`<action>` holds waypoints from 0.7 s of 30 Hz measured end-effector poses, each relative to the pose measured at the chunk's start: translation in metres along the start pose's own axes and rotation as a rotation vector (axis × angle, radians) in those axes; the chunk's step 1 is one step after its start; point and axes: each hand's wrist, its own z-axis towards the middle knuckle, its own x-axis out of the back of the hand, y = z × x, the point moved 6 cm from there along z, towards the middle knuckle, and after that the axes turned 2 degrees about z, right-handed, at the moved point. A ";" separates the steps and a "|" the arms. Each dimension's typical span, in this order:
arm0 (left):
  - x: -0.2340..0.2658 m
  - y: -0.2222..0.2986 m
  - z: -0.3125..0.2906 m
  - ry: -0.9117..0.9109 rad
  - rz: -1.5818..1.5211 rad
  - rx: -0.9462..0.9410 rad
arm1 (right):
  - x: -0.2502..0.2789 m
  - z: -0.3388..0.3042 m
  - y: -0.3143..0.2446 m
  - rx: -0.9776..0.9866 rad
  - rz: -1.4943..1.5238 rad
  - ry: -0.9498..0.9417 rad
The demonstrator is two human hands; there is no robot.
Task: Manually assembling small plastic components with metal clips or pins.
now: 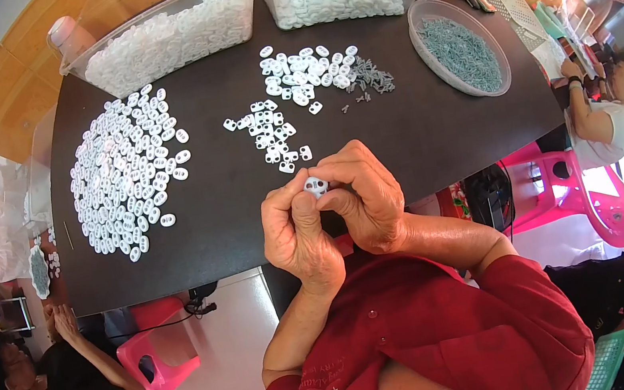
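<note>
Both hands meet over the near edge of the dark table. Between their fingertips is a small white plastic piece [315, 185] with dark holes. My left hand [299, 229] pinches it from the left, thumb pressed up against it. My right hand [365, 197] grips the same piece from the right with thumb and forefinger. Just beyond the fingers lies a loose cluster of white pieces with dark holes [268, 130]. Farther back is a group of white oval pieces [301, 70], touching a small heap of grey pins [373, 77].
A wide spread of white two-holed ovals [119, 175] covers the table's left. Two clear bins [168, 43] of white parts stand at the back. A round tub [504, 69] of grey-green pins sits at the right. Other people sit at both sides, near pink chairs [613, 214].
</note>
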 end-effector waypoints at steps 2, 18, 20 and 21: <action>-0.002 0.000 -0.001 0.013 0.014 0.001 | -0.001 0.001 -0.002 0.040 -0.023 0.014; -0.010 -0.001 0.001 0.017 0.143 -0.014 | 0.008 0.005 0.002 0.056 -0.030 0.022; -0.008 -0.003 0.000 -0.096 0.208 0.072 | 0.012 0.002 0.011 -0.024 -0.030 -0.034; -0.010 -0.005 -0.001 -0.169 0.226 0.136 | 0.017 0.004 0.017 -0.076 -0.020 -0.038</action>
